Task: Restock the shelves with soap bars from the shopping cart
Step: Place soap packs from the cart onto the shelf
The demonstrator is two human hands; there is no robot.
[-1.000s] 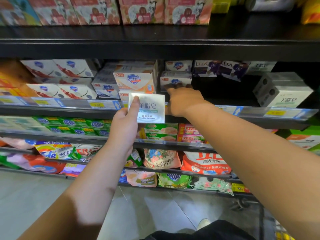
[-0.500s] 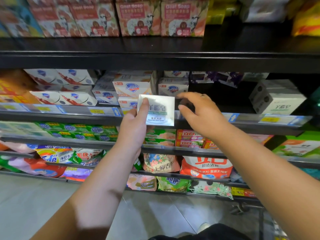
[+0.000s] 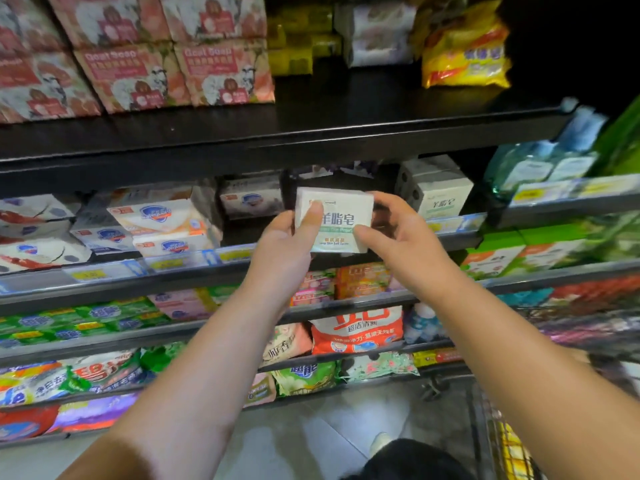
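Dark shelving [image 3: 311,133] fills my view, tier over tier, with pale floor tile below. Nearest me, both forearms reach up and forward from the bottom corners. At the lower right, beside my right elbow, I see the wire edge of the shopping cart [image 3: 498,431]; what lies in it I cannot make out.

My left hand [image 3: 287,244] is closed on the white soap box [image 3: 341,220], thumb pressed flat across its printed front and the other fingers hidden behind. My right hand [image 3: 398,233] grips the same box from the other side, thumb on the lower right of the front, fingers curled over its right edge. The box stands upright between the two hands, face toward me, raised in front of the middle shelf's opening.

Just beyond the hands that shelf shows a dark gap. To the right of my right hand sits a stack of matching white soap boxes [image 3: 436,188]. To the left of my left hand are white boxes with blue shield logos [image 3: 162,220]. Below the hands, shelves hold green and orange packets. Above them, farthest off, stand pink goat soap cartons [image 3: 221,74] and a yellow pack [image 3: 464,57].
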